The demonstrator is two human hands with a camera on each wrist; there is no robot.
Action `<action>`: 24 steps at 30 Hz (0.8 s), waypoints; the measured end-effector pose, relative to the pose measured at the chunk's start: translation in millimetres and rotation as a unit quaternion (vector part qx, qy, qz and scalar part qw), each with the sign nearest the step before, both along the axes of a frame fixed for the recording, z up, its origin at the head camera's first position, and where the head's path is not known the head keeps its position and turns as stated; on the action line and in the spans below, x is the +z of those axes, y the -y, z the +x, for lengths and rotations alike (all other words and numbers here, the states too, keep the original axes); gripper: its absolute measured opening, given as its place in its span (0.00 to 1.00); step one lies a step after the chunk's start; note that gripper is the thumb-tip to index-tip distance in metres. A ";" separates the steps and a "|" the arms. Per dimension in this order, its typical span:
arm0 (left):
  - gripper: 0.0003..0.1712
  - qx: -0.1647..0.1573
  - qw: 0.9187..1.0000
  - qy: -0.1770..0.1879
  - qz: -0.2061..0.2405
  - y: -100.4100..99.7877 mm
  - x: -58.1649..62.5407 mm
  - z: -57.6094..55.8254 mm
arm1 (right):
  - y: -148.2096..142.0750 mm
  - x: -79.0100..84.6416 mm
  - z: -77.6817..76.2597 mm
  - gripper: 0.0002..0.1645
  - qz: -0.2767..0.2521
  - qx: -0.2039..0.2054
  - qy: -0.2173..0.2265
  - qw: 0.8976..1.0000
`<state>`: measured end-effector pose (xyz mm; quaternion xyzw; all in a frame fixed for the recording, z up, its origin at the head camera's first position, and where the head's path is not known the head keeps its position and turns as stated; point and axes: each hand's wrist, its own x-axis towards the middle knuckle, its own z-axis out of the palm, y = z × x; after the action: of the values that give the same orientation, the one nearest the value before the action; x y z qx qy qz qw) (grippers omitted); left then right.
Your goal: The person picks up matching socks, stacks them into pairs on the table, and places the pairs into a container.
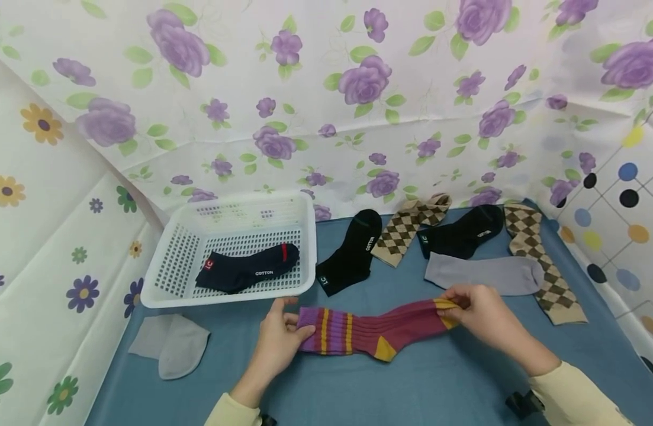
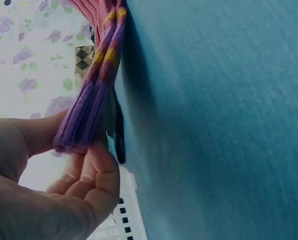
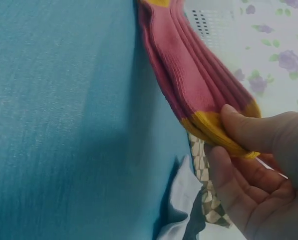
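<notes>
A pair of maroon socks [image 1: 358, 331] with purple and yellow stripes and yellow heels and toes is stretched sideways between my hands, one sock laid on the other. My left hand [image 1: 277, 340] pinches the purple cuffs [image 2: 84, 117] between thumb and fingers. At the other end, the yellow toes [image 3: 213, 130] are pinched by my right hand [image 1: 483, 316]. Just above the right hand a grey sock [image 1: 481, 275] lies flat. The white basket [image 1: 227, 300], with a dark navy sock [image 1: 246, 269] inside, stands beyond the left hand.
A folded light grey sock [image 1: 182, 349] lies at the left. Along the back are a black sock [image 1: 350, 254], a brown argyle sock [image 1: 398, 234] and another black sock [image 1: 459, 234]. A second argyle sock [image 1: 539, 254] lies at the right. Floral sheets [image 1: 326, 160] wall the blue table [image 1: 411, 390].
</notes>
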<state>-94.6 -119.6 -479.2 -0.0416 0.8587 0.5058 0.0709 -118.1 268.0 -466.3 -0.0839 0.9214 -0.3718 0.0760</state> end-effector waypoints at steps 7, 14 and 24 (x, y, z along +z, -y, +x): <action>0.17 0.005 0.996 -0.087 -0.003 5.0 18.5 7.9 | 0.0 11.0 -0.4 0.09 -0.003 -0.017 -0.041 0.999; 0.11 0.040 0.991 -0.128 0.005 14.2 39.1 9.8 | 8.1 21.1 -4.3 0.12 -0.008 -0.025 -0.093 0.995; 0.11 0.084 0.977 -0.197 -0.012 57.5 72.4 -1.9 | 50.6 43.9 -13.0 0.10 -0.068 -0.001 -0.125 0.990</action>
<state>-96.4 -177.1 -406.7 -0.0137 0.8550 0.4982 -0.1434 -131.1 217.4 -422.5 -0.1339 0.8962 -0.4206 -0.0457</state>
